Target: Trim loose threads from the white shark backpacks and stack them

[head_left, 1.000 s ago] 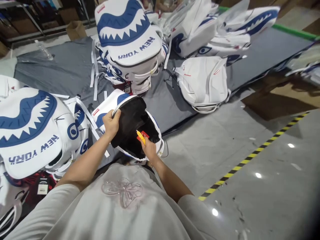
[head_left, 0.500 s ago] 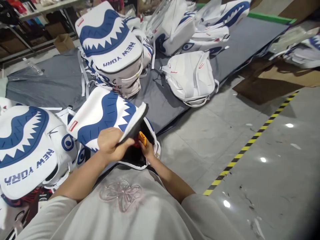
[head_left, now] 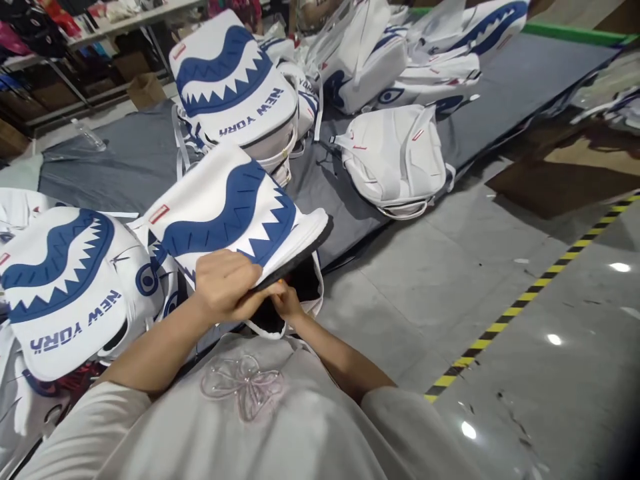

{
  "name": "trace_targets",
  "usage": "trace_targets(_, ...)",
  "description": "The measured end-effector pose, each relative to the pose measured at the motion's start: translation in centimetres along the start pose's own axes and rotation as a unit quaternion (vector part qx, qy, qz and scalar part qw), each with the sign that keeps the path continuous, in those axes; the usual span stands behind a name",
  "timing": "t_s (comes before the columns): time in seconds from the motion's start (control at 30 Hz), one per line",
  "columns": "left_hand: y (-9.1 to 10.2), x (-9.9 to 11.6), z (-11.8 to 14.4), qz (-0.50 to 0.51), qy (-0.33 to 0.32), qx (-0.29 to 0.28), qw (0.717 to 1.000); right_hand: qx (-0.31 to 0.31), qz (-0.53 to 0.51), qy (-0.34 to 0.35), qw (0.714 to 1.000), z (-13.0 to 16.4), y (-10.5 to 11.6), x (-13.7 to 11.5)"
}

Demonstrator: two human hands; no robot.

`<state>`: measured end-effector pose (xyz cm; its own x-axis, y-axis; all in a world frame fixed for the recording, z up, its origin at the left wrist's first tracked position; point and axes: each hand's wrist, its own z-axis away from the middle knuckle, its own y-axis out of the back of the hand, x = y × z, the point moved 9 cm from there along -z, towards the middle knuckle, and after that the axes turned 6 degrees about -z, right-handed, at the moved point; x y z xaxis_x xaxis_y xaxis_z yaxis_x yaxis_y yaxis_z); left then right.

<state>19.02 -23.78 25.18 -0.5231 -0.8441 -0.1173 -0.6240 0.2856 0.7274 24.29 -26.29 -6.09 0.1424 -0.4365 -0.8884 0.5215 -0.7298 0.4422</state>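
Observation:
Against my front stands a white backpack with a blue shark-mouth print on its flap (head_left: pixel 225 207). My left hand (head_left: pixel 225 283) is closed around the near edge of that flap, holding it raised, fingers on top and thumb underneath. Below it, the backpack's dark opening (head_left: pixel 306 280) shows partly. My right hand (head_left: pixel 290 303) is at this opening with its fingers pinched together. Only a trace of a small orange piece (head_left: pixel 281 283) shows at the fingertips; the flap and my left thumb hide the rest.
Another shark-print backpack (head_left: pixel 60 287) lies at my left, and one (head_left: pixel 235 87) stands beyond the flap. A white backpack (head_left: pixel 395 160) lies straps up on the grey-covered table (head_left: pixel 505 87). More bags crowd the back. Yellow-black tape (head_left: pixel 525 300) crosses the floor at right.
The flap has come down and outward over the opening, with my left hand still on its edge. The orange piece, plainly visible before in my right fingers, is now almost hidden.

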Motion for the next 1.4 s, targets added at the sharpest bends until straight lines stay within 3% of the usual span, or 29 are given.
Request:
trace_targets(0.1, -4.2, -5.8, 2.4, -0.044, 0.111, -0.055, 0.991, -0.056, 0.060, -0.050, 0.995, 0.1, 1.5, -0.4)
trace_targets(0.23, -8.1, -12.3, 6.9, -0.040, 0.264, -0.095, 0.959, -0.155, 0.174, -0.110, 0.966, 0.4, 5.7, -1.7)
trace_targets(0.4, -9.3, -13.9, 9.5, -0.026, 0.329, -0.102, 0.938, -0.178, 0.360, -0.184, 0.897, 0.8, 13.1, -3.4)
trace_targets(0.5, -9.3, -14.2, 10.1, -0.027, 0.356, -0.098, 0.929, -0.218, 0.413, -0.235, 0.852, 1.8, 15.2, -3.8)
trace_targets(0.57, -9.4, -14.4, 10.5, -0.035, 0.367, -0.103, 0.924, -0.243, 0.382, -0.266, 0.851, 2.7, 15.5, -3.8)
trace_targets(0.63, -9.4, -14.5, 10.8, -0.044, 0.371, -0.109, 0.921, -0.236, 0.322, -0.295, 0.868, 3.4, 15.7, -3.6)
trace_targets(0.83, -9.6, -14.4, 10.9, -0.047, 0.368, -0.126, 0.920, -0.135, 0.050, -0.310, 0.940, 4.2, 15.3, -2.7)
trace_targets(0.93, -10.0, -14.2, 10.6, -0.036, 0.368, -0.138, 0.919, -0.095, -0.050, -0.292, 0.950, 4.1, 14.3, -1.7)
trace_targets(1.07, -10.7, -12.9, 10.1, 0.003, 0.368, -0.157, 0.916, -0.057, -0.093, -0.272, 0.956, 4.0, 12.5, 0.6)
trace_targets(1.2, -11.4, -12.3, 9.9, 0.106, 0.396, -0.114, 0.905, -0.057, -0.167, -0.253, 0.951, 5.8, 10.0, 3.8)
trace_targets(1.27, -11.9, -13.4, 10.7, 0.177, 0.476, -0.035, 0.861, -0.044, -0.234, -0.239, 0.941, 7.7, 9.2, 5.7)
trace_targets(1.33, -12.9, -14.3, 12.5, 0.247, 0.592, 0.081, 0.763, 0.018, -0.310, -0.232, 0.922, 9.9, 9.4, 8.4)
trace_targets(1.4, -14.9, -13.6, 13.7, 0.297, 0.668, 0.160, 0.663, 0.138, -0.389, -0.226, 0.883, 12.3, 10.5, 11.8)
